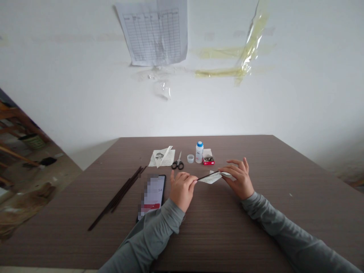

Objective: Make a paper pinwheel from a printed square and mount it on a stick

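Observation:
My left hand (182, 188) is closed in a pinch on the near end of a thin dark stick (208, 175) that lies across a small piece of white paper (212, 178). My right hand (239, 176) rests over the far end of the stick and the paper, fingers partly spread and pressing them onto the brown table (216, 227). Both sleeves are grey.
Several long dark sticks (119, 196) lie to the left, beside a phone (152, 194). Behind are folded printed paper (162, 156), black scissors (178, 163), a small clear cap (190, 158), a white bottle with a blue lid (199, 151) and a red box of small metal parts (208, 159).

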`<state>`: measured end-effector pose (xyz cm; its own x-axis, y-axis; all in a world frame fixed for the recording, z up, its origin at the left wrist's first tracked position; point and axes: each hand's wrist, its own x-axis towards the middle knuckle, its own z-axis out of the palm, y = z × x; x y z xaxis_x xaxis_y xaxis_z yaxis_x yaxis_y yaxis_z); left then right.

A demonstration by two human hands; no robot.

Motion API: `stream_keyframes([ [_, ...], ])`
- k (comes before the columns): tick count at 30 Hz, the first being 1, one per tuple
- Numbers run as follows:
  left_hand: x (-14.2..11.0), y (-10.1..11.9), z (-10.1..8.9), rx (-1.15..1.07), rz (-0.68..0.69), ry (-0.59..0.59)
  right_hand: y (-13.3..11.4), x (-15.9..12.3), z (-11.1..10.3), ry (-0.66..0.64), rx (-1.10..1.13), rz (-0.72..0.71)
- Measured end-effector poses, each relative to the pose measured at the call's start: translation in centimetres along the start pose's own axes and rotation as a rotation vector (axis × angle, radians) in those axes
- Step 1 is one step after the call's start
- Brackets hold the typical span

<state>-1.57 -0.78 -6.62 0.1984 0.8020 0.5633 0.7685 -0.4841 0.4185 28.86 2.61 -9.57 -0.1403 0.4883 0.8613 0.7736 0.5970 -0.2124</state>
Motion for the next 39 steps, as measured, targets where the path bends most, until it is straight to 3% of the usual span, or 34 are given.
stream_keyframes([
  [30,0.2,-0.2,-0.5,-0.004,0.009,0.014,-0.1,0.4,-0.3,-0.06,0.018,0.034],
  [39,1.0,-0.2,-1.4,-0.056,-0.047,0.007,-0.9,3.3,-2.1,-0.183,0.048,0.064],
])
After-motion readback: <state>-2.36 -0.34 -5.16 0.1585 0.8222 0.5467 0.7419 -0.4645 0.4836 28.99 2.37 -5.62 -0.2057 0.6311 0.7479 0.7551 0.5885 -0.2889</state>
